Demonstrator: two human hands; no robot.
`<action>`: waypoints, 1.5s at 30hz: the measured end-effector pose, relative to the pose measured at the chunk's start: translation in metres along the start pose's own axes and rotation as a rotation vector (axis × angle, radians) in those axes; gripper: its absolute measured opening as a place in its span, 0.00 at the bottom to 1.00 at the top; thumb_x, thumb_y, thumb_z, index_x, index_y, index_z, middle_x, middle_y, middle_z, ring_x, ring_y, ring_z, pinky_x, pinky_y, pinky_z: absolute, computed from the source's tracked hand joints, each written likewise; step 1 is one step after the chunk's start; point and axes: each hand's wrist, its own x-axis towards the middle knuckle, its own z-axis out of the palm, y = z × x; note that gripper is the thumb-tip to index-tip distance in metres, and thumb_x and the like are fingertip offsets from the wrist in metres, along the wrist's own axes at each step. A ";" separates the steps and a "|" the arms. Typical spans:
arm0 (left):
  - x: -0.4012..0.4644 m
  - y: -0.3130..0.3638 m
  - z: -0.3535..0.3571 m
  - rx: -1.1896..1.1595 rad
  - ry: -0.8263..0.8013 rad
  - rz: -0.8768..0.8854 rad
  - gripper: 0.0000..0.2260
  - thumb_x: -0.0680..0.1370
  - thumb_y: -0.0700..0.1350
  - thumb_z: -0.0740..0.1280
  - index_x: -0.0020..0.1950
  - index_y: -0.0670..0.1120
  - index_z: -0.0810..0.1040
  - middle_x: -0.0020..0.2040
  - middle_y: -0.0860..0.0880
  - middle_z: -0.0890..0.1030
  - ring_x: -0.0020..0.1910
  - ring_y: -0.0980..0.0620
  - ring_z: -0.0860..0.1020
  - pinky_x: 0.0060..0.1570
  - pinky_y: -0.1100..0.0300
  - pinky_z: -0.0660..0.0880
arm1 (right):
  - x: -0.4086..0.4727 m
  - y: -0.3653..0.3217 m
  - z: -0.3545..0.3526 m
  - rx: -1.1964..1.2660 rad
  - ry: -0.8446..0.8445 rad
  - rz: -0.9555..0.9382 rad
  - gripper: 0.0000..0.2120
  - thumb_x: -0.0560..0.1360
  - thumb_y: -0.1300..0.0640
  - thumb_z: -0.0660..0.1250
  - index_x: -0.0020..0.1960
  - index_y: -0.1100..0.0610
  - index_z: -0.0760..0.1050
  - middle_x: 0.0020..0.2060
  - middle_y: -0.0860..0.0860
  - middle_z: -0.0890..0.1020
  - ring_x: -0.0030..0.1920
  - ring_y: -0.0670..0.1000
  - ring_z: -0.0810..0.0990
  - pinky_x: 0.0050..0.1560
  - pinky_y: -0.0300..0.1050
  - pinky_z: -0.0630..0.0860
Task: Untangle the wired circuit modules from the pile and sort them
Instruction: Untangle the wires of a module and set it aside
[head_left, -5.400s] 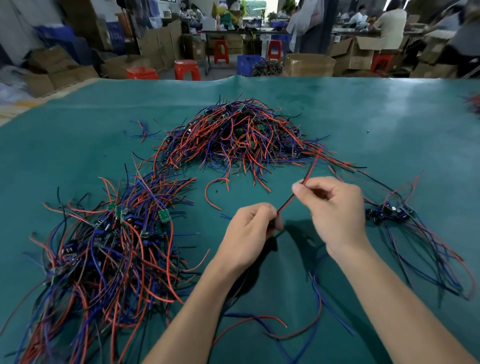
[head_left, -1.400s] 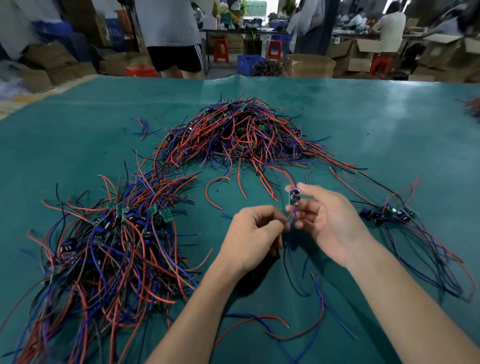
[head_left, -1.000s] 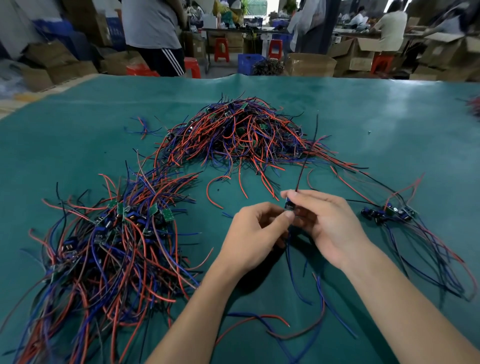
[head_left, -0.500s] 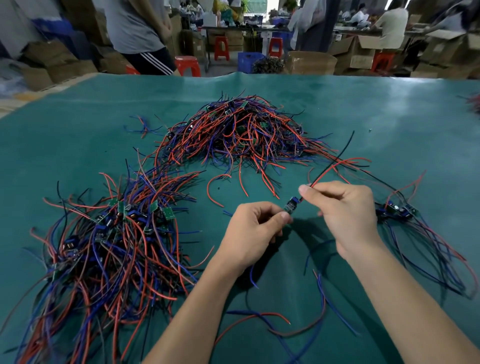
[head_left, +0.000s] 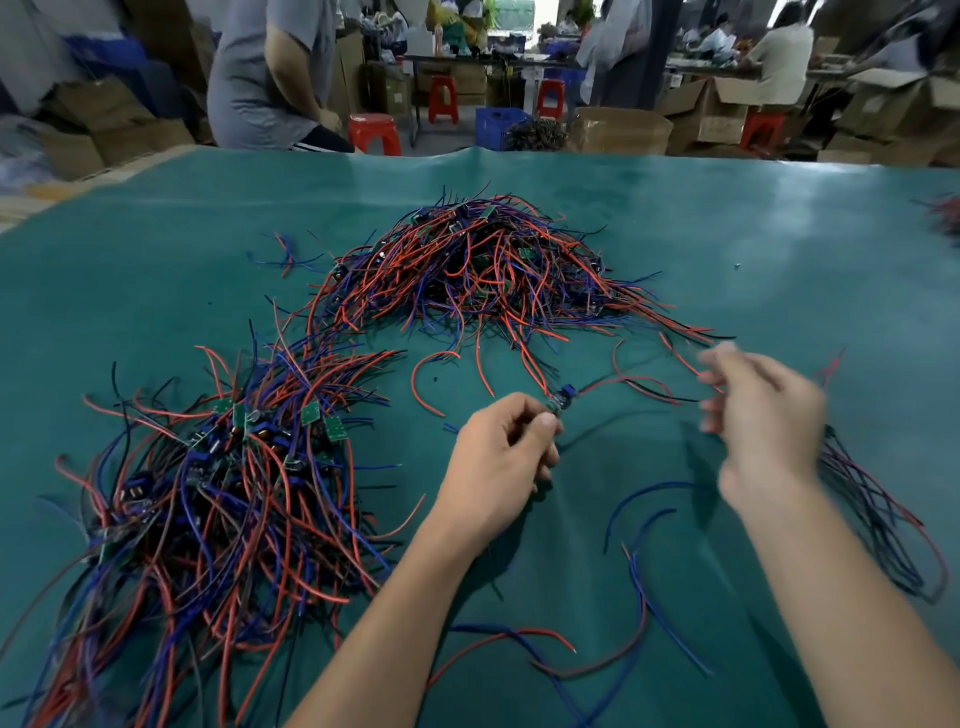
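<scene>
A big tangled pile (head_left: 493, 275) of red, blue and black wires with small green circuit modules lies at the middle back of the green table (head_left: 156, 249). A second heap of wired modules (head_left: 223, 493) spreads out at the left. My left hand (head_left: 498, 457) pinches one small circuit module (head_left: 562, 399) just above the cloth. Its red and black leads (head_left: 634, 387) stretch rightward to the fingers of my right hand (head_left: 763, 421), which is blurred by motion; whether it grips the lead ends is unclear. Blue leads (head_left: 636, 499) trail below the hands.
A small group of wired modules (head_left: 878, 514) lies at the right, partly behind my right wrist. Loose wire pieces (head_left: 519, 636) lie near the front edge. A person (head_left: 270, 78) stands at the table's far left edge; stools and cardboard boxes stand beyond.
My right hand has slid rightward along the red and black leads, pulling them straight away from the module. The left hand keeps its pinch on the module. The person behind has moved right.
</scene>
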 end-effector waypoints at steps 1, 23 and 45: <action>0.001 0.000 0.001 -0.037 0.019 -0.006 0.08 0.83 0.39 0.62 0.44 0.43 0.77 0.30 0.53 0.78 0.26 0.56 0.73 0.26 0.66 0.69 | -0.009 0.002 0.008 -0.042 -0.147 0.004 0.11 0.80 0.54 0.70 0.40 0.55 0.82 0.33 0.49 0.82 0.25 0.43 0.73 0.24 0.38 0.67; -0.003 0.001 0.000 0.202 -0.148 0.025 0.09 0.79 0.44 0.66 0.40 0.46 0.82 0.29 0.54 0.78 0.29 0.55 0.75 0.33 0.62 0.72 | -0.053 -0.106 0.063 0.367 -0.310 -0.193 0.10 0.80 0.57 0.70 0.41 0.57 0.80 0.30 0.48 0.81 0.27 0.46 0.72 0.25 0.39 0.67; 0.000 -0.001 0.001 0.155 -0.120 0.016 0.08 0.74 0.48 0.62 0.36 0.51 0.77 0.30 0.54 0.79 0.28 0.56 0.76 0.31 0.63 0.72 | -0.025 -0.017 0.165 -1.176 -0.905 -0.318 0.12 0.80 0.49 0.66 0.54 0.58 0.78 0.51 0.59 0.81 0.62 0.63 0.72 0.61 0.57 0.74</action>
